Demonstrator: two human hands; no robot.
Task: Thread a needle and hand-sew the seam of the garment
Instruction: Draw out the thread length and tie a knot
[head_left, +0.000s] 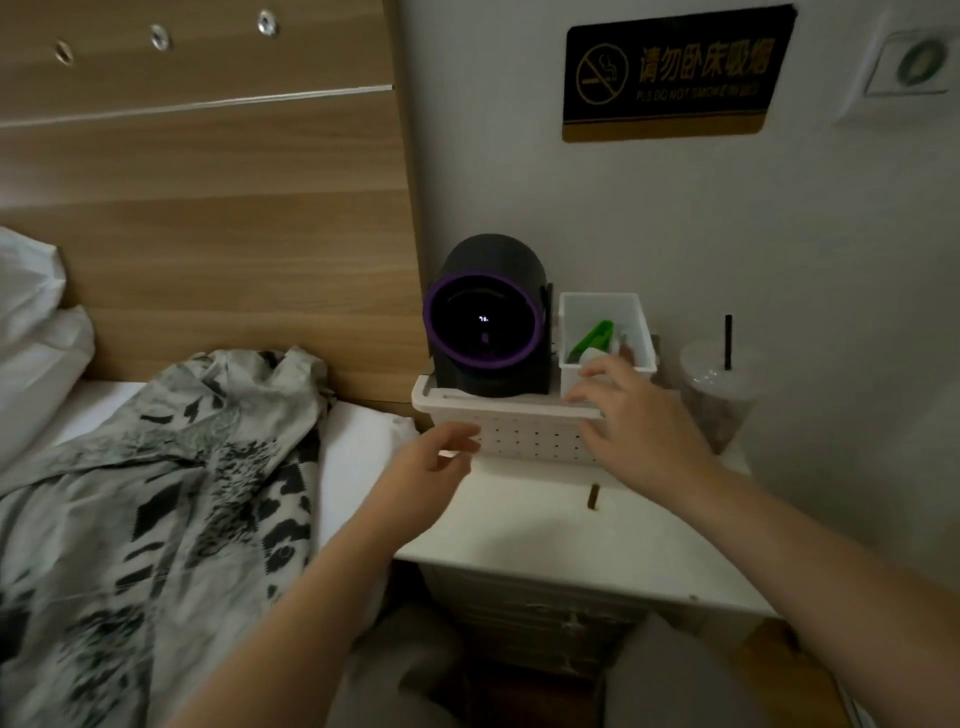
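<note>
Reaching out, both hands are close to a white basket (524, 441) with little holes on the white table (545, 530) by the bed (358, 441). The left hand (441, 460) is by the basket's front left corner, fingers loosely bent, holding nothing. The right hand (641, 415) is over the basket's right end, fingers spread wide, holding nothing. The garment (182, 467), grey with black marks, lies crumpled on the bed, well apart from both hands. A black gadget (483, 322) with a purple ring stands in the basket beside a small white box (597, 306).
</note>
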